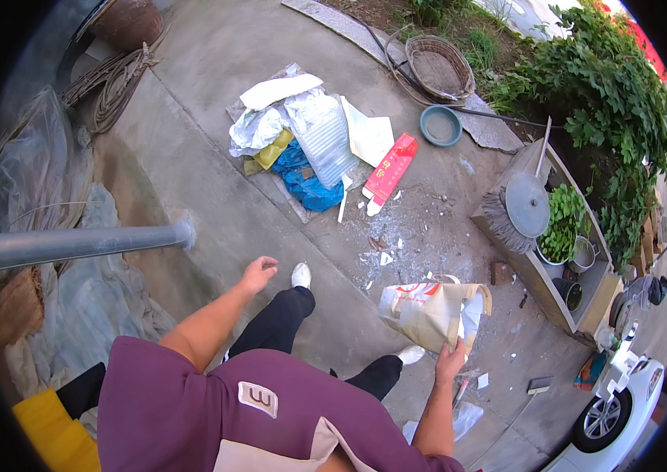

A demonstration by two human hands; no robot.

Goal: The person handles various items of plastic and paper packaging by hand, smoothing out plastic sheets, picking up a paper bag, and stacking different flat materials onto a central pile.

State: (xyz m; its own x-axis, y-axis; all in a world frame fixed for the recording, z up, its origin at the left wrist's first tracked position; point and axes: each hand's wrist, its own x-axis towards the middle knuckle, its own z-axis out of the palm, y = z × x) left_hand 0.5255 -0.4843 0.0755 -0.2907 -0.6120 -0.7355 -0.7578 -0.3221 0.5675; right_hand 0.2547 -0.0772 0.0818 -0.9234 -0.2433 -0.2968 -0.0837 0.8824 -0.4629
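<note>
My right hand (450, 357) grips the rim of a beige woven bag (413, 312) with red printing. The bag hangs tilted above the concrete, its mouth to the right, and something white shows inside. My left hand (259, 275) is held out above the ground with its fingers loosely bent, and nothing shows in it. Ahead lies a heap of packaging: a blue plastic bag (304, 177), a yellow plastic piece (273, 150), a ribbed clear plastic sheet (321, 138) and crumpled white wrapping (256, 130). A flattened red carton (391, 171) lies right of it.
White fragments (386, 258) and powder litter the concrete. To the right stand a planter trough (504, 253) with a mop (513, 215) against it, a blue-green basin (440, 125) and a wicker basket (439, 65). A metal pole (80, 245) and plastic sheeting (97, 295) are at left; a white car (616, 428) at lower right.
</note>
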